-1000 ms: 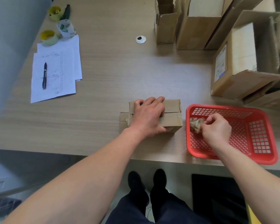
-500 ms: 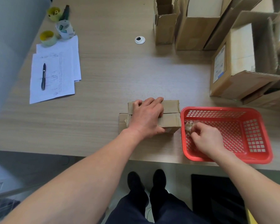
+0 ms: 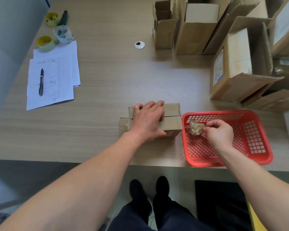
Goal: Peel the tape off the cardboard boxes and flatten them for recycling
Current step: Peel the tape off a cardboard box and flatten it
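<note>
Wooden desk, left fingers flat on small box, right fingers pinching tape wad over red basket.

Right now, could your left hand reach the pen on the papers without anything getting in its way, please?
Probably yes. The left hand rests on the small box, and only bare table lies between it and the pen, which lies uncovered on the papers. It would need to let go of the box first.

pen on papers, tape rolls, desk grommet
</note>
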The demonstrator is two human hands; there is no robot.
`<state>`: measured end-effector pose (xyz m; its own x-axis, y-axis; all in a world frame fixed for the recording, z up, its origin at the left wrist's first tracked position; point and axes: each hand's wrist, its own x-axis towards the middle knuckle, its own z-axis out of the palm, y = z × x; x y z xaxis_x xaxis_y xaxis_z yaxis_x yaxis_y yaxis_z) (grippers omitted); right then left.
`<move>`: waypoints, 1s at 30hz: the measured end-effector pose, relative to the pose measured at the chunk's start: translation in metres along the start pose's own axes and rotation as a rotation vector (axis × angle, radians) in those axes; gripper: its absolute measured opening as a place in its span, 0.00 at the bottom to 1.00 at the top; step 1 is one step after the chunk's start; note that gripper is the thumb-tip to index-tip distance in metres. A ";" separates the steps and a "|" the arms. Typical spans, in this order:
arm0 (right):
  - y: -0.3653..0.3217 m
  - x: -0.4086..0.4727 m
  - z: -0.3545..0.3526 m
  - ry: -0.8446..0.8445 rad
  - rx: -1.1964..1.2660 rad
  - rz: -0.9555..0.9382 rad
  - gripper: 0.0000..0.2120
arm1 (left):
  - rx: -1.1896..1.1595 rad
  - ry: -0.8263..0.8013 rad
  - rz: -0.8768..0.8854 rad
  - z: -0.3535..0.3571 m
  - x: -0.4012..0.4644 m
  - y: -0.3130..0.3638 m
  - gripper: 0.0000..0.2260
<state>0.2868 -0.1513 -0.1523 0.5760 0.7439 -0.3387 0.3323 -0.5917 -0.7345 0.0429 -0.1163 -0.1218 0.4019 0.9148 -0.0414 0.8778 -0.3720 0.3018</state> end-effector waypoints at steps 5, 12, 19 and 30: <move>0.001 0.003 0.000 0.045 0.166 0.039 0.14 | 0.000 -0.011 -0.007 -0.001 0.000 0.001 0.24; 0.003 0.001 -0.003 0.086 0.101 -0.027 0.10 | 0.001 -0.019 -0.007 -0.001 0.000 0.001 0.24; 0.006 0.001 0.001 0.046 0.052 -0.043 0.11 | 0.002 -0.023 -0.009 -0.002 -0.001 0.001 0.23; -0.029 -0.016 0.017 0.031 0.088 -0.262 0.03 | 0.006 -0.059 -0.010 -0.007 -0.001 0.004 0.25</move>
<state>0.2550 -0.1406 -0.1357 0.5024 0.8572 -0.1129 0.4074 -0.3498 -0.8436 0.0437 -0.1178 -0.1138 0.4077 0.9076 -0.1004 0.8833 -0.3642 0.2951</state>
